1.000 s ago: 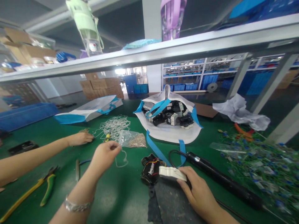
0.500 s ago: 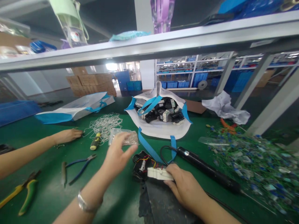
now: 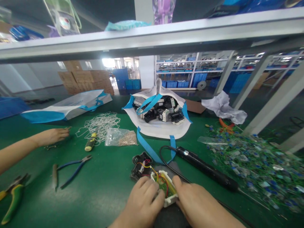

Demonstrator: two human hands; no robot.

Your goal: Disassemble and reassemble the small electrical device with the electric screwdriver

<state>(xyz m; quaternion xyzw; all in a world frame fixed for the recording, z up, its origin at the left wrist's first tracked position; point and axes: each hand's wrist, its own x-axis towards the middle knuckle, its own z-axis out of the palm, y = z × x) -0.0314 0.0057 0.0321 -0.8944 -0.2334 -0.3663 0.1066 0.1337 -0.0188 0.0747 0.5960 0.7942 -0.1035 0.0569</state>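
Observation:
A white plastic housing [image 3: 170, 200] with a green circuit board and red and yellow wires inside lies tilted between my hands. My right hand [image 3: 196, 201] grips its right side. At its left edge are the curled fingers of my left hand [image 3: 144, 199], closed against it. Wires run from the housing to a black plastic part [image 3: 140, 167] just beyond my left hand. Beneath the housing lies a dark pad [image 3: 174, 167], largely covered by my hands. A black electric screwdriver [image 3: 206, 169] with a long thin shaft rests to the right, its cable looping toward the middle.
A white-and-blue bag [image 3: 159, 128] full of black-and-white units stands ahead. Nearby lie a bag of small screws [image 3: 128, 138], a screwdriver [image 3: 90, 142] and blue-handled pliers [image 3: 74, 171]. Tangled green tagged wires [image 3: 256, 167] spread right. Another person's hand [image 3: 51, 136] is at left.
My left hand has come back from above the screw bag to the housing. The housing has been turned so its open inside faces up. The other person's hand appears farther left.

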